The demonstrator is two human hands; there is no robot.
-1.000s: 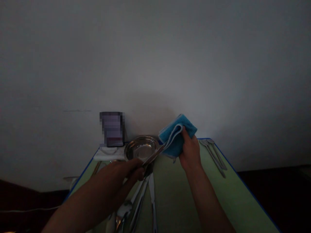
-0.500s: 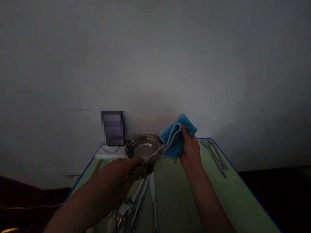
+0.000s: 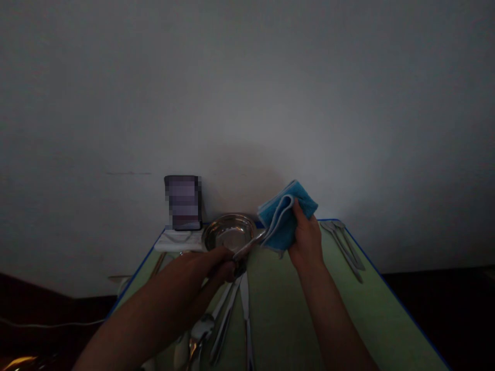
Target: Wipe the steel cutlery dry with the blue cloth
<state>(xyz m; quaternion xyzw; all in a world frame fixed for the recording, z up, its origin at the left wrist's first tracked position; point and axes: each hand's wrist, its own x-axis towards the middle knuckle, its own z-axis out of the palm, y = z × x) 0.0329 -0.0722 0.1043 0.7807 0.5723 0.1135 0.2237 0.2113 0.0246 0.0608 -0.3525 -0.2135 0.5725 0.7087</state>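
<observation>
My left hand [image 3: 218, 265] is closed on one end of a shiny metal piece of cutlery [image 3: 249, 245], whose kind I cannot tell. Its other end runs up to a folded blue cloth [image 3: 280, 226] with pale edging and disappears at the cloth's fold. My right hand [image 3: 307, 237] grips this cloth, thumb on the near side. Behind my left hand stands a round stainless steel bowl [image 3: 230, 237]. Below that hand, a table knife [image 3: 245, 304] and a spoon [image 3: 203, 327] lie among several other pieces of cutlery, partly hidden by my left arm.
Several pieces of metal cutlery [image 3: 346, 250] lie at the right side of the green table [image 3: 278, 319]. A phone-like device [image 3: 183, 203] with a blurred screen leans against the wall [image 3: 247, 103]. White folded material [image 3: 176, 241] lies in front of it.
The view has shifted slightly, so most things sit a little further right. Both hands keep their holds, and the cutlery still meets the cloth.
</observation>
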